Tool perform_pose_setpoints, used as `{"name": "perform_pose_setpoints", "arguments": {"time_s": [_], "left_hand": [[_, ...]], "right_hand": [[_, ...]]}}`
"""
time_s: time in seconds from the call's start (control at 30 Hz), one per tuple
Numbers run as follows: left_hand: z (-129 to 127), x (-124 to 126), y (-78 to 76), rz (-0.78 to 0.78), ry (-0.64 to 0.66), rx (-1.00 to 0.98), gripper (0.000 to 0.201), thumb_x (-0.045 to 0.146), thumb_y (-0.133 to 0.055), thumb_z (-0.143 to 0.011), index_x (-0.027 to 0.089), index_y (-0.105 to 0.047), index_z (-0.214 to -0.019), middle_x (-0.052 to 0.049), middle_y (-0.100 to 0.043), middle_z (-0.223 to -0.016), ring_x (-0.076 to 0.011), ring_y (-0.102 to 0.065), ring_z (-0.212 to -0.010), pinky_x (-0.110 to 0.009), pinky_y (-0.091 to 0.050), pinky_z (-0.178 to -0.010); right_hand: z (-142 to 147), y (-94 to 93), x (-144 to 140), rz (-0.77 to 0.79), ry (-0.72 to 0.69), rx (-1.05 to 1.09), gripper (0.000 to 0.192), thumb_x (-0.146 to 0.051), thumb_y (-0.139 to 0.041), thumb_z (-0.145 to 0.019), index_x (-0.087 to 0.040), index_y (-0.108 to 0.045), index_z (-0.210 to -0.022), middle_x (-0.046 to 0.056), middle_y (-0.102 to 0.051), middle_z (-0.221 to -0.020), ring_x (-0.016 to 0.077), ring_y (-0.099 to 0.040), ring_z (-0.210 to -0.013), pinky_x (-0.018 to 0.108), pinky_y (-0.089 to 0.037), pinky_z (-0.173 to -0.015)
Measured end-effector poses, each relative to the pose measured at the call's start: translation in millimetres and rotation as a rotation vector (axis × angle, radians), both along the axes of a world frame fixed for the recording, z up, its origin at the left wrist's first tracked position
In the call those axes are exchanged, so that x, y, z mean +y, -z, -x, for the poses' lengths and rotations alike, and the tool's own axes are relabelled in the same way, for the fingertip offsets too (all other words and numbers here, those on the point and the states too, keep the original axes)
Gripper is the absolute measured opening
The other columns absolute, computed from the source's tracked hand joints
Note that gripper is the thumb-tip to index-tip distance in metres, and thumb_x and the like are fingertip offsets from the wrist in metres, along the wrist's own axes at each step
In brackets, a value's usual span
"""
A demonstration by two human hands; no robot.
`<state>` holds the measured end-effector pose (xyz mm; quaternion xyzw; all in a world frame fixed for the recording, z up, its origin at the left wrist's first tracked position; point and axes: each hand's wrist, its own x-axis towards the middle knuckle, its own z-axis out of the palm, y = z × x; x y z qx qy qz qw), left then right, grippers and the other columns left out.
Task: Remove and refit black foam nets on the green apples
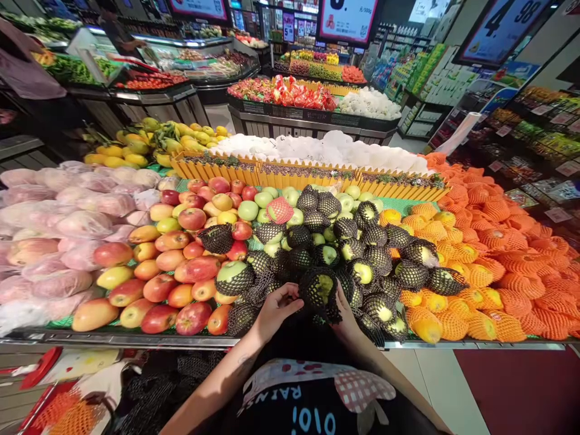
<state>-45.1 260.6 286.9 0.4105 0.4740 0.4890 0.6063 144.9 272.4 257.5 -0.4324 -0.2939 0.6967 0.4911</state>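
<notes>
- The green fruit in black net sits between the two hands, above the near edge of the display; it lies ahead and to the right of the left hand, ahead and to the left of the right hand;
- The left thumb and fingers close on the net's left side; the right hand cups its right side; neither hand is clearly nearer, as both touch it;
- The piece looks nearly round, so I cannot tell a long axis; its exposed green patch faces up towards the wearer;
- Other netted fruit lies heaped just beyond.
</notes>
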Motion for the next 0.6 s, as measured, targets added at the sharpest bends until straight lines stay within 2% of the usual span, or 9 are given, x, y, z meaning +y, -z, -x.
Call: {"name": "perform_pose_setpoints", "arguments": {"time_s": [0.1,0.2,0.3,0.4,0.47,0.53,0.6], "left_hand": [[3,1,2.5,0.033,0.020,-0.007,0.044,0.051,-0.088,-0.063,0.015,-0.063,-0.073,-0.002,-0.057,-0.092,-0.0172,-0.052,-0.089,-0.025,-0.041,-0.078],[6,-1,4.9,0.059,0.025,-0.088,0.048,0.055,-0.087,-0.064,0.015,-0.063,-0.076,0.000,-0.055,-0.081,-0.0128,-0.048,-0.077,-0.021,-0.037,-0.066],[7,-4,3.5,0.134,0.076,-0.247,0.046,0.054,-0.085,-0.069,0.016,-0.060,-0.080,0.004,-0.047,-0.068,-0.0062,-0.035,-0.056,-0.017,-0.021,-0.047],[8,-7,1.0,0.192,0.101,-0.448,0.042,0.044,-0.088,-0.067,0.017,-0.059,-0.079,0.007,-0.041,-0.063,-0.0018,-0.022,-0.046,-0.016,-0.011,-0.041],[9,-8,0.7,0.250,0.047,-0.586,0.040,0.035,-0.092,-0.063,0.019,-0.065,-0.088,0.009,-0.038,-0.060,-0.0010,-0.020,-0.045,-0.013,-0.014,-0.041],[12,-9,1.1,0.316,-0.002,-0.692,0.049,0.031,-0.092,-0.062,0.022,-0.069,-0.104,0.010,-0.034,-0.057,-0.0013,-0.022,-0.044,-0.010,-0.019,-0.040],[15,-9,0.3,0.354,0.002,-0.746,0.057,0.031,-0.089,-0.066,0.023,-0.068,-0.118,0.011,-0.033,-0.055,-0.0014,-0.021,-0.042,-0.009,-0.021,-0.038]], "right_hand": [[0,-2.3,-1,-0.010,0.011,-0.028,0.088,-0.065,-0.078,-0.069,-0.031,-0.050,-0.144,0.007,-0.052,-0.152,0.0284,-0.047,-0.142,0.045,-0.038,-0.120],[1,2.0,-3,0.009,0.008,0.004,0.086,-0.068,-0.074,-0.071,-0.032,-0.048,-0.145,0.008,-0.051,-0.153,0.0293,-0.048,-0.141,0.048,-0.043,-0.115],[2,6.6,-4,0.025,0.000,0.067,0.083,-0.069,-0.071,-0.074,-0.032,-0.047,-0.144,0.010,-0.053,-0.152,0.0309,-0.054,-0.135,0.051,-0.050,-0.107],[3,5.2,-5,0.031,-0.014,0.125,0.079,-0.066,-0.076,-0.071,-0.031,-0.053,-0.137,0.010,-0.058,-0.146,0.0322,-0.058,-0.129,0.049,-0.053,-0.101],[3,1.7,-5,0.035,-0.014,0.161,0.075,-0.063,-0.081,-0.067,-0.033,-0.057,-0.131,0.009,-0.063,-0.140,0.0321,-0.061,-0.124,0.048,-0.054,-0.098],[3,-2.3,-5,0.017,-0.012,0.170,0.071,-0.059,-0.085,-0.063,-0.034,-0.060,-0.125,0.006,-0.067,-0.131,0.0307,-0.064,-0.116,0.045,-0.054,-0.095],[2,-6.3,-5,-0.030,-0.044,0.125,0.066,-0.054,-0.088,-0.062,-0.033,-0.063,-0.119,0.004,-0.071,-0.120,0.0277,-0.066,-0.108,0.041,-0.054,-0.092]]}}
